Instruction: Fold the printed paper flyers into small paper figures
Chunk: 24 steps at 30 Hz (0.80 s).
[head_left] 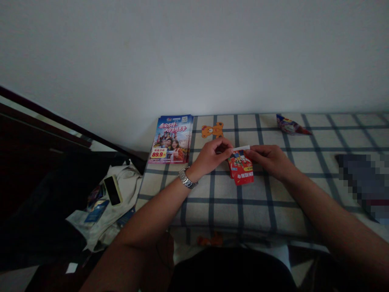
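Observation:
Over the checked tablecloth (223,190), a red printed paper leaflet (243,172) with a white strip (241,148) along its far edge is held between my two hands. My left hand (214,154) pinches the strip's left end with thumb and fingers. At the other end, my right hand (271,160) has its thumb and fingertips closed on the same edge. The leaflet's lettering appears upside down to me. Part of another red piece shows under its left side. A metal watch circles my left wrist.
A stack of blue flyers (172,140) lies at the table's far left, near the wall. Beyond my hands are a bear print (212,129) and a cone-shaped packet (291,126). A pixelated dark object (364,178) is at right. A phone (112,190) rests on white bags at lower left.

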Each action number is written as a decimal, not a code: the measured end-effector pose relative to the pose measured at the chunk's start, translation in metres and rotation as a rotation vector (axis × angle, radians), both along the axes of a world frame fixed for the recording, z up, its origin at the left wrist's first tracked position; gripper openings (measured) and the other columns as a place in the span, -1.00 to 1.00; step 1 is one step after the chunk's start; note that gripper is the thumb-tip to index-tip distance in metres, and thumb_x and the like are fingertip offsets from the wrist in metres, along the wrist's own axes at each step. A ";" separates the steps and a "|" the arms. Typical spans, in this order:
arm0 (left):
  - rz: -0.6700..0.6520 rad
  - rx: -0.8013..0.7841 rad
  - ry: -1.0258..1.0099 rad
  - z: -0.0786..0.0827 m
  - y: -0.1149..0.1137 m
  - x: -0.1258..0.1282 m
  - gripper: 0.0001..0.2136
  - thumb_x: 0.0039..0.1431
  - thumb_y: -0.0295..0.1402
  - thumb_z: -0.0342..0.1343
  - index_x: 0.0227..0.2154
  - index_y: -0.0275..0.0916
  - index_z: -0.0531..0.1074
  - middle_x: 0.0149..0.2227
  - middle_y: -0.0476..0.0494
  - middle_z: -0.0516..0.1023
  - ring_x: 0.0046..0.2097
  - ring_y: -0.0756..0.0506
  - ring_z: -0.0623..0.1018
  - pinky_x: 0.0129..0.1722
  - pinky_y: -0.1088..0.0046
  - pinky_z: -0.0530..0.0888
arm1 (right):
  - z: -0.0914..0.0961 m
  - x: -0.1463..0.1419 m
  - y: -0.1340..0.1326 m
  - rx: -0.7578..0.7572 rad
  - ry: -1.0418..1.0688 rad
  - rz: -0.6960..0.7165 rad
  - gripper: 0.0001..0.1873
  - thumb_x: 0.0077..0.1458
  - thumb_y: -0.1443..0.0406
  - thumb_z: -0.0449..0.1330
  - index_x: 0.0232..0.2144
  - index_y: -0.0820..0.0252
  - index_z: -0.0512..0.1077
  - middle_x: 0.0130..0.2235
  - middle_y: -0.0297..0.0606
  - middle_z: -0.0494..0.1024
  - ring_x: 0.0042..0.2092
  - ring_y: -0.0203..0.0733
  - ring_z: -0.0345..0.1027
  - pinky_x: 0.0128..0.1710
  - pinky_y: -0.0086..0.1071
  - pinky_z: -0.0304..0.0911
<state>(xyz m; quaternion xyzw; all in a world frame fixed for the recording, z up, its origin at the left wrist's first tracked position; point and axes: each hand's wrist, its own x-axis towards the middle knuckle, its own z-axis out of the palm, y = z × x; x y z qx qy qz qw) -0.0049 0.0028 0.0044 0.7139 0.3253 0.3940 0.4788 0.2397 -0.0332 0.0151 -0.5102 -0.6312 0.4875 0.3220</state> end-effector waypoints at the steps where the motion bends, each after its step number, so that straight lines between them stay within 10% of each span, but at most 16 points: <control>1: 0.006 0.002 0.000 0.001 0.000 0.000 -0.80 0.35 -0.19 0.22 -0.24 -0.23 0.50 -0.28 -0.08 0.58 -0.26 -0.02 0.56 -0.24 0.47 0.50 | -0.002 0.000 0.000 -0.009 0.010 -0.005 -0.56 0.23 -0.12 0.28 -0.34 0.07 0.68 -0.37 -0.30 0.69 -0.36 -0.12 0.53 -0.39 -0.33 0.40; 24: 0.026 0.026 0.001 -0.001 0.000 0.001 -0.80 0.35 -0.20 0.24 -0.25 -0.24 0.50 -0.29 -0.08 0.58 -0.27 -0.01 0.55 -0.24 0.48 0.49 | -0.002 -0.003 0.005 0.030 0.164 -0.220 -0.68 0.06 -0.02 0.46 -0.31 0.07 0.65 -0.28 -0.27 0.70 -0.25 -0.12 0.57 -0.19 -0.28 0.52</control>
